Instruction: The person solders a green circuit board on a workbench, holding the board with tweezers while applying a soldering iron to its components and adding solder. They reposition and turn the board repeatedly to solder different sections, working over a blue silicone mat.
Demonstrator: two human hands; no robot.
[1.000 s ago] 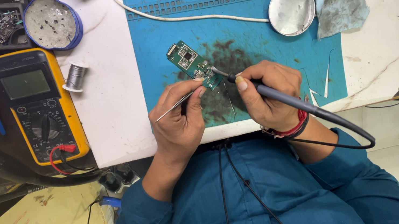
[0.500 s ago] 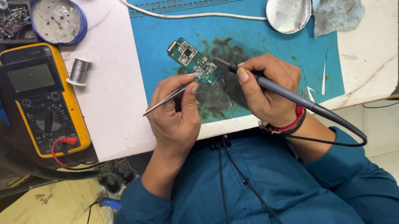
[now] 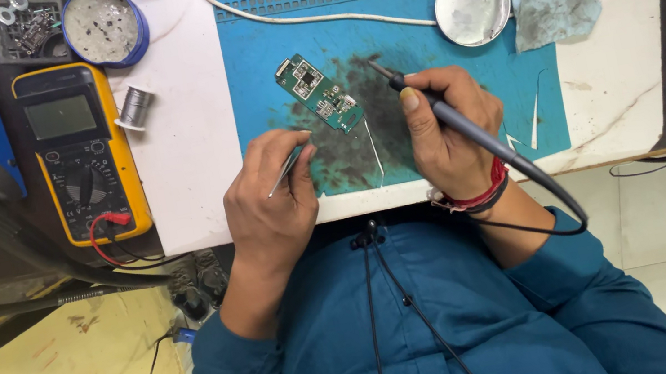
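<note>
Circuit board (image 3: pixel 318 94) on blue mat (image 3: pixel 451 29): soldering iron (image 3: pixel 428 106) in right hand (image 3: pixel 447 135) now lifted clear; left hand (image 3: pixel 272 202) fingers pinching tweezers (image 3: pixel 286 168), withdrawn.

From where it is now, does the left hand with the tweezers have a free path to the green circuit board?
Probably yes. The left hand holds the tweezers just beside the circuit board, with only bare blue mat between them. The right hand and soldering iron sit on the board's other side.
</note>
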